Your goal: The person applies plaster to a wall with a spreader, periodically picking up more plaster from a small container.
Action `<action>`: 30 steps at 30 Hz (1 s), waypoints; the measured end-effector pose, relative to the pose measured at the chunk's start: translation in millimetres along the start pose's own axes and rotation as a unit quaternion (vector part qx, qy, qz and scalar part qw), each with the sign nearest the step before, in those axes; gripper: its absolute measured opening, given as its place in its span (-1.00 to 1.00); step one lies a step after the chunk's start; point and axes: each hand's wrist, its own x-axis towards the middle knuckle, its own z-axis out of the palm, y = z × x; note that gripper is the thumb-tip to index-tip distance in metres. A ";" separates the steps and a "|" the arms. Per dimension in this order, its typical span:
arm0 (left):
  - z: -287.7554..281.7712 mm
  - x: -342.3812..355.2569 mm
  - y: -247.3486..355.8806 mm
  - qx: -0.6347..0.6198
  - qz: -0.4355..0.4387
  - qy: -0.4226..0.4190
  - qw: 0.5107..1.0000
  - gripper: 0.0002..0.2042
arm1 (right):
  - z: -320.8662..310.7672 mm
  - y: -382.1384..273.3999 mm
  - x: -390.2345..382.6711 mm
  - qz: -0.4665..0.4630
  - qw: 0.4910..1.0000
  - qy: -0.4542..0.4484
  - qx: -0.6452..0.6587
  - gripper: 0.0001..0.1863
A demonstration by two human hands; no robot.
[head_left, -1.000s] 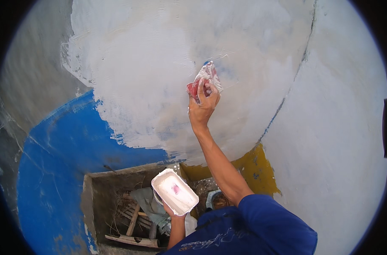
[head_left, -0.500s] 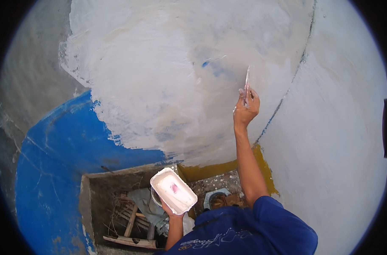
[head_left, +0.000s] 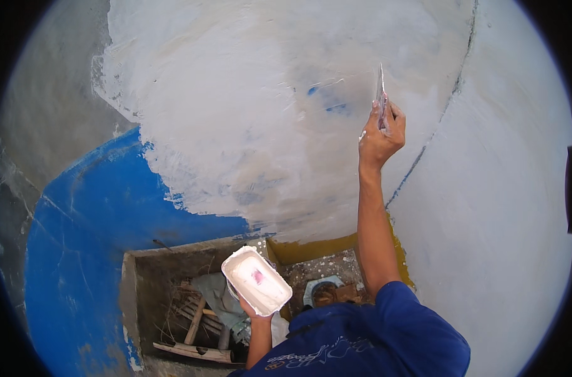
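My right hand (head_left: pixel 379 139) is raised high against the wall (head_left: pixel 236 113) and grips a flat putty knife (head_left: pixel 381 94), its blade edge-on against the wet white filler near the corner. Just left of the blade two small blue patches (head_left: pixel 331 103) show through the coat. My left hand (head_left: pixel 256 310) is low, near my chest, holding up a white rectangular tray (head_left: pixel 256 280) smeared with white putty and a pink spot. My blue sleeve (head_left: pixel 386 333) fills the lower middle.
Old blue paint (head_left: pixel 91 239) covers the lower left wall; a yellow band (head_left: pixel 311 248) runs along the base. Below lies a concrete pit (head_left: pixel 173 301) with sticks and rubbish. A dark crack line (head_left: pixel 449 107) marks the corner with the white right wall (head_left: pixel 506 207).
My right hand has swept the knife rightward and upward across the wall, toward the corner. The blade has turned edge-on. The left hand and tray stay roughly where they were.
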 end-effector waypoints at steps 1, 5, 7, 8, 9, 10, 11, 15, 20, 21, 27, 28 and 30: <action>0.7 -1.0 0.3 -0.010 -0.001 -0.016 1.000 -0.36 | 3.5 0.6 -2.0 -0.001 1.000 -0.001 -0.001 -0.69; 0.4 2.9 -0.5 0.022 0.013 -0.010 1.000 -0.35 | 24.8 -34.5 -56.3 -0.124 0.985 -0.117 -0.006 -0.52; -3.6 6.0 0.1 0.025 0.017 0.007 1.000 -0.36 | 28.6 -58.8 -89.3 -0.140 0.970 -0.194 0.035 -0.49; -5.5 6.0 0.5 0.025 0.023 0.023 0.999 -0.36 | 25.3 -62.6 -92.4 -0.137 0.971 -0.195 0.035 -0.49; -7.5 4.3 1.8 0.027 0.024 0.025 0.999 -0.36 | 23.2 -65.7 -95.5 -0.118 0.970 -0.202 0.063 -0.48; -6.8 3.9 2.4 0.017 0.024 0.012 0.999 -0.37 | 23.0 -67.1 -97.8 -0.101 0.969 -0.209 0.091 -0.47; -4.5 5.0 2.0 0.005 0.026 -0.003 1.000 -0.38 | 19.9 -58.9 -92.6 -0.091 0.979 -0.162 0.083 -0.46; -3.7 -0.3 2.6 -0.061 -0.004 -0.004 0.998 -0.39 | 28.2 -14.6 -75.0 -0.089 0.996 -0.026 -0.014 -0.41; -8.4 1.9 3.0 -0.038 0.000 0.007 0.999 -0.36 | 53.5 -24.4 -137.7 -0.054 0.980 -0.192 0.012 -0.35; -8.2 -0.4 1.6 -0.038 -0.004 0.010 0.999 -0.36 | 48.0 -28.8 -151.0 -0.058 0.972 -0.227 0.024 -0.35; 1.2 7.5 1.5 0.001 0.006 -0.015 1.000 -0.34 | -16.3 -17.6 -141.7 -0.011 0.955 -0.261 0.140 -0.58; -3.7 7.0 2.3 0.003 0.007 -0.010 1.000 -0.34 | -24.7 -12.6 -122.1 -0.034 0.968 -0.215 0.122 -0.63; -9.4 8.1 2.0 0.005 0.002 -0.006 1.000 -0.33 | -36.6 9.1 -80.5 0.013 0.990 -0.104 0.096 -0.61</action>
